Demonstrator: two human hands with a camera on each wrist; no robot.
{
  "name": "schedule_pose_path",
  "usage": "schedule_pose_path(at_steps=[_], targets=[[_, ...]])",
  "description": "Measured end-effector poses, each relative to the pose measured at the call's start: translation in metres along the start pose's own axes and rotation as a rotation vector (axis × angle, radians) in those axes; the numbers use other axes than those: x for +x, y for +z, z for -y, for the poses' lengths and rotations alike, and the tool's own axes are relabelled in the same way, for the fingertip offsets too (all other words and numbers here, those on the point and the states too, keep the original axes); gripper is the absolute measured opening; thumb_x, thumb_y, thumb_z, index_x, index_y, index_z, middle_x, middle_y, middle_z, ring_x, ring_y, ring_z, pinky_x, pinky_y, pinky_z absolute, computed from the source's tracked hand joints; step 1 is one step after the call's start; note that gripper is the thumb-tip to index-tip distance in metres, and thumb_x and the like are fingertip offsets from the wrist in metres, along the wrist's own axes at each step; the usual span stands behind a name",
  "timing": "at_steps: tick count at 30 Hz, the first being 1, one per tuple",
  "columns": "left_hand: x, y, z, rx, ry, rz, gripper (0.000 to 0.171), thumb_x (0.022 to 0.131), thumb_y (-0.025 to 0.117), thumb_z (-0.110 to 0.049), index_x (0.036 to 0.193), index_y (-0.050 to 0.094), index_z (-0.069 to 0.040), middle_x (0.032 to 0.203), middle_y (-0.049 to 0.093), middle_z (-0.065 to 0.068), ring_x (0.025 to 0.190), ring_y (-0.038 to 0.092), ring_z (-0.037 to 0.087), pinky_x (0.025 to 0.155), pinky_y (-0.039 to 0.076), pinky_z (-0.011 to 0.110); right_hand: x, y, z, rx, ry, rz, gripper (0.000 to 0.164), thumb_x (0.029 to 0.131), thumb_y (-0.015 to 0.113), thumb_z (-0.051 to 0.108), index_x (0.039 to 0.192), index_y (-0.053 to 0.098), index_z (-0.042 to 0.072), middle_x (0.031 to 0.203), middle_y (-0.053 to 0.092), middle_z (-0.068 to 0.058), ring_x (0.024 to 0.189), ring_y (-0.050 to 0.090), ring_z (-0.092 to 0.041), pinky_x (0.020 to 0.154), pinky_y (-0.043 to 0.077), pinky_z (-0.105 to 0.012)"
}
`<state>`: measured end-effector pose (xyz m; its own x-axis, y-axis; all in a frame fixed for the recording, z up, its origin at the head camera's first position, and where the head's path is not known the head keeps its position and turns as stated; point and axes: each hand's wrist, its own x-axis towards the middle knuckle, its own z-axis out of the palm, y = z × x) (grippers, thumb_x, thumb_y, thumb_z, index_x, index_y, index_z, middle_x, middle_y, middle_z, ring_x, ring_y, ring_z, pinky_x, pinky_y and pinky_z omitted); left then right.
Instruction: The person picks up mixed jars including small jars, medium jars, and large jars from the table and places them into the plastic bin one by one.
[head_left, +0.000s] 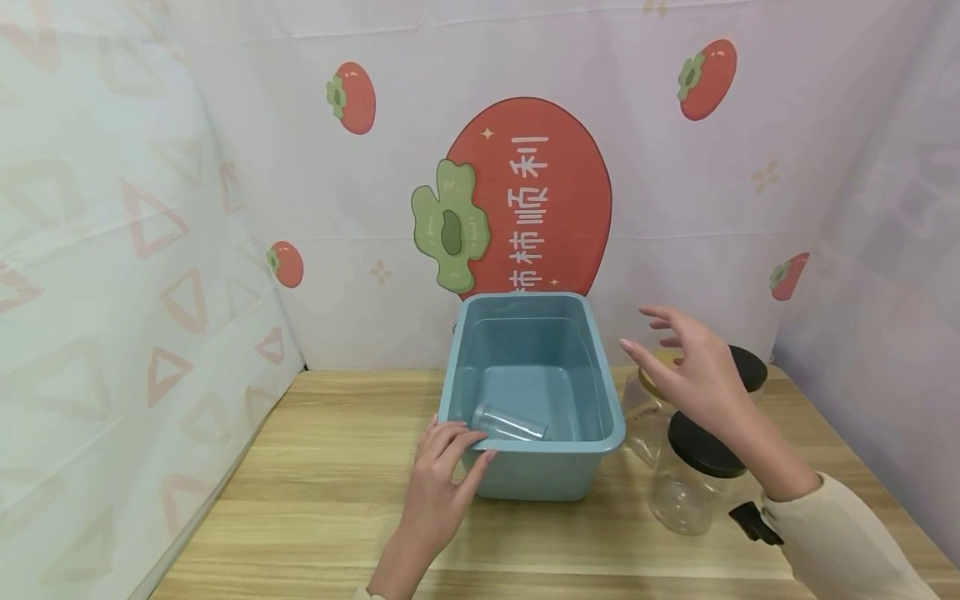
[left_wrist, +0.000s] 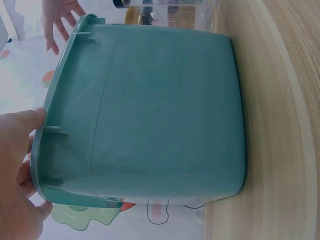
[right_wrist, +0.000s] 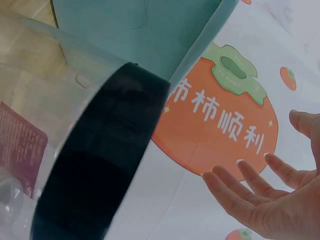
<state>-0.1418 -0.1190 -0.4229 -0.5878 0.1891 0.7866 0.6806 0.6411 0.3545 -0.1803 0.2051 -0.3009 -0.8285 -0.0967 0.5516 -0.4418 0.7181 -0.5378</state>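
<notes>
Left hand (head_left: 438, 479) grips the near-left corner of the blue bin (head_left: 536, 477), fingers bent over its rim and thumb on the outside. The bin stands upright on the wooden table (head_left: 322, 467); a clear cup (head_left: 517, 423) lies on its side within, near that corner. Right hand (head_left: 701, 375) (raised, holding nothing) has its fingers parted and gently bent, near a black-lidded jar (head_left: 681, 500)

Persimmon-printed white backdrop (head_left: 652, 183) behind a wood-grain table (head_left: 337, 467)
</notes>
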Motion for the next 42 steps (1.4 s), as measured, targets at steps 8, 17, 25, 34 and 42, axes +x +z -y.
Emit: schedule_pose_path(at_steps=[8, 17, 25, 34, 42], targets=[[0.000, 0.000, -0.001, 0.002, -0.008, 0.012, 0.024, 0.086, 0.087, -0.012, 0.106, 0.076, -0.008, 0.103, 0.071, 0.003, 0.112, 0.066, 0.030, 0.114, 0.041, 0.065, -0.009, 0.000, -0.003, -0.025, 0.033, 0.001, 0.056, 0.100, 0.076, 0.024, 0.146, 0.055, -0.001, 0.134, 0.063, -0.033, 0.112, 0.067, -0.056, 0.088, 0.056, -0.072], [0.000, 0.000, -0.001, 0.010, -0.013, 0.015, 0.023, 0.086, 0.087, -0.013, 0.106, 0.077, -0.008, 0.103, 0.070, 0.002, 0.114, 0.066, 0.026, 0.116, 0.040, 0.062, -0.021, 0.000, -0.006, -0.020, 0.045, -0.019, 0.056, 0.100, 0.076, 0.024, 0.147, 0.055, 0.000, 0.138, 0.060, -0.031, 0.116, 0.064, -0.056, 0.087, 0.055, -0.073], [0.000, 0.000, 0.000, 0.002, -0.003, 0.014, 0.024, 0.085, 0.087, -0.011, 0.106, 0.077, -0.006, 0.103, 0.071, 0.003, 0.112, 0.066, 0.029, 0.111, 0.043, 0.068, -0.031, 0.000, -0.011, -0.024, 0.057, -0.038, 0.057, 0.099, 0.077, 0.022, 0.147, 0.055, 0.001, 0.137, 0.061, -0.031, 0.115, 0.064, -0.057, 0.088, 0.055, -0.074], [0.000, 0.000, 0.001, 0.006, -0.006, 0.016, 0.024, 0.086, 0.087, -0.012, 0.106, 0.076, -0.008, 0.103, 0.070, 0.003, 0.114, 0.065, 0.027, 0.112, 0.043, 0.068, -0.041, 0.002, -0.014, -0.039, 0.041, -0.082, 0.056, 0.096, 0.080, 0.021, 0.143, 0.059, 0.001, 0.132, 0.064, -0.031, 0.112, 0.064, -0.057, 0.079, 0.059, -0.067], [0.000, 0.001, 0.002, -0.002, 0.002, 0.010, 0.023, 0.087, 0.086, -0.013, 0.107, 0.076, -0.008, 0.103, 0.070, 0.003, 0.113, 0.066, 0.029, 0.111, 0.043, 0.069, -0.050, 0.002, -0.017, -0.078, 0.035, -0.103, 0.053, 0.096, 0.080, 0.021, 0.141, 0.061, 0.001, 0.130, 0.065, -0.029, 0.111, 0.065, -0.054, 0.078, 0.060, -0.052]])
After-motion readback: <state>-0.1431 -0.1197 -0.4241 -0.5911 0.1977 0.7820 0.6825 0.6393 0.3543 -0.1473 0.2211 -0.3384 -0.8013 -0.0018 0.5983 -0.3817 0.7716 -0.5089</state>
